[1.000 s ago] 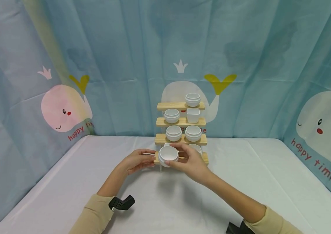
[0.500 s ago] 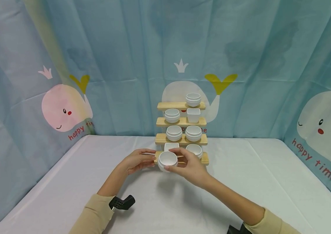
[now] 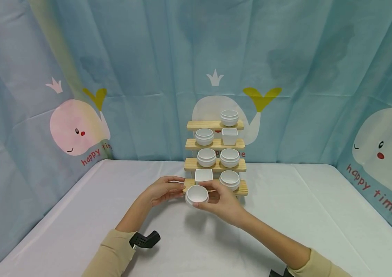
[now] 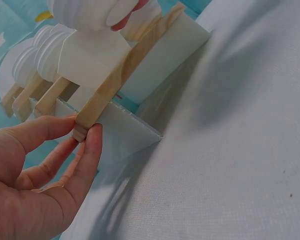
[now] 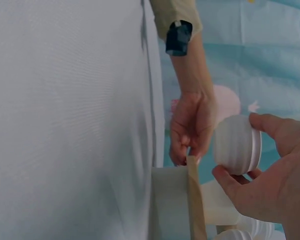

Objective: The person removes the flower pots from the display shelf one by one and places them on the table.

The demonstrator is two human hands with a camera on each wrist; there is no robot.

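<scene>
A small round white bowl [image 3: 197,195] is held by my right hand [image 3: 228,202], thumb on the near rim side and fingers at the far side. It hangs just in front of the lowest board of a four-tier wooden stand [image 3: 190,184]. The right wrist view shows the bowl [image 5: 236,144] gripped between thumb and fingers, above the board. My left hand [image 3: 164,191] pinches the left end of that lowest board [image 4: 112,82], thumb on one face and fingers on the other. Behind the held bowl, a square white cup [image 3: 203,175] stands on the lowest board, beside another round bowl [image 3: 230,179].
Higher tiers carry several round bowls [image 3: 206,157] and a square cup [image 3: 229,136]; the top board [image 3: 203,125] has one bowl at its right. White cloth [image 3: 303,215] covers the table. A blue whale-print curtain [image 3: 140,77] hangs behind.
My right hand has brought the bowl toward me and slightly down, away from the lowest board, uncovering the square cup behind it. My left hand keeps its place on the board's end.
</scene>
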